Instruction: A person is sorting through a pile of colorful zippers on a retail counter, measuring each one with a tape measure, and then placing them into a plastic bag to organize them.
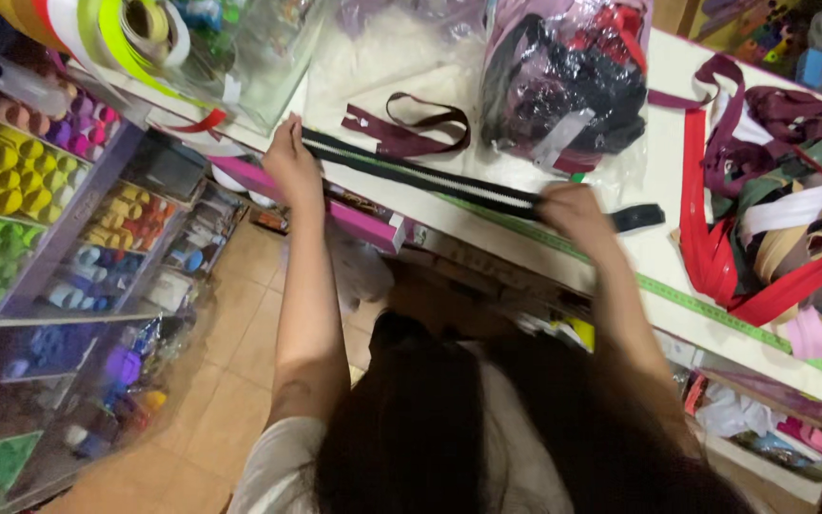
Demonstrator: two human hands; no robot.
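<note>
One white counter (658,190) carries a long black zipper (420,176) with a pale line of teeth in its middle. It lies flat, stretched from upper left to lower right, near the green measuring tape (677,295). The left hand (292,162) pinches its far end, the right hand (573,214) presses on the other end
</note>
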